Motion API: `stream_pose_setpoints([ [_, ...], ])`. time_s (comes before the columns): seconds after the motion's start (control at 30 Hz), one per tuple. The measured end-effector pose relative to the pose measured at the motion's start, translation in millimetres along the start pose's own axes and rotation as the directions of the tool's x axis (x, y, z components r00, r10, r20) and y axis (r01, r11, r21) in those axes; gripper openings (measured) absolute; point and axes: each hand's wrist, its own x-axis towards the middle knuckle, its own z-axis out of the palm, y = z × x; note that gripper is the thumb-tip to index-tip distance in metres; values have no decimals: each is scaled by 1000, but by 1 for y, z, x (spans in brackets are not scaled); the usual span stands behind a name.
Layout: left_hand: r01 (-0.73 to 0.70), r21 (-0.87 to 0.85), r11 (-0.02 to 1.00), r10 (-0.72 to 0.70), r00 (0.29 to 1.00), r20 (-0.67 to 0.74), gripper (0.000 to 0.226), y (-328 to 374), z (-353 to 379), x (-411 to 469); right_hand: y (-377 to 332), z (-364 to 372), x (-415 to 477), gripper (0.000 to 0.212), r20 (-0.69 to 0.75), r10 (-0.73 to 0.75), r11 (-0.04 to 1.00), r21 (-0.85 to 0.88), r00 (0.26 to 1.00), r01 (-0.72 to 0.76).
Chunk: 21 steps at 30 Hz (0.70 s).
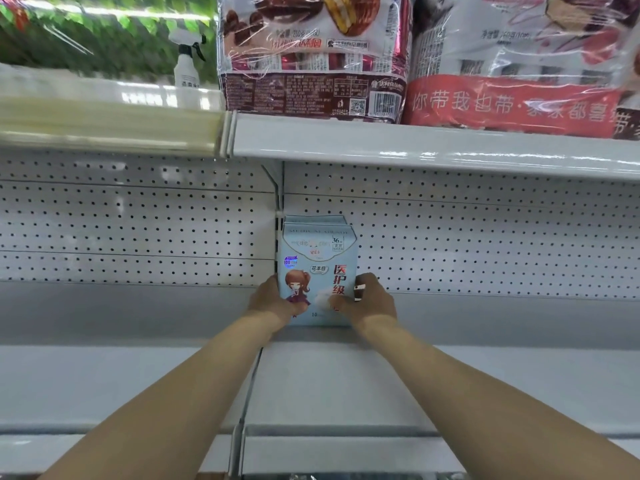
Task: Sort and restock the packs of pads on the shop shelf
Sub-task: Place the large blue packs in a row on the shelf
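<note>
Two bare arms reach forward to a pale blue pack of pads [318, 268] that stands upright at the middle of the view, at the back of a white shelf [485, 341] and close to the perforated back panel [485, 237]. The left hand [273, 301] grasps the pack's lower edge at 9 o'clock, thumb on the front. The right hand [370, 301] grasps the opposite edge at 3 o'clock; a small white and dark object shows by its fingers, too blurred to identify. A second pack [315, 219] stands directly behind the first, its top just showing. On the upper shelf [415, 140], snack bags [311, 57] sit at 12 o'clock and a spray bottle [187, 60] at 11 o'clock.
</note>
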Motion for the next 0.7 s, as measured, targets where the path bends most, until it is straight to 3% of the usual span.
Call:
stream_pose_setpoints([
  [0.1,69,33,997,-66,995,-70,49,10,0,-11,1,-8,-4,59,9,-16,997,-73,1000,17],
  [0.23,143,13,990,-138,974,-181,86,34,-5,-36,0,-33,-22,82,17,-67,975,-210,998,70],
  [0.43,-96,119,988,132,931,-340,90,85,1,-103,-1,-100,-69,77,-27,-269,884,-405,963,235],
  [0.7,-198,215,956,245,944,-219,87,189,65,-229,29,-258,-156,78,-19,-370,773,-561,929,297],
])
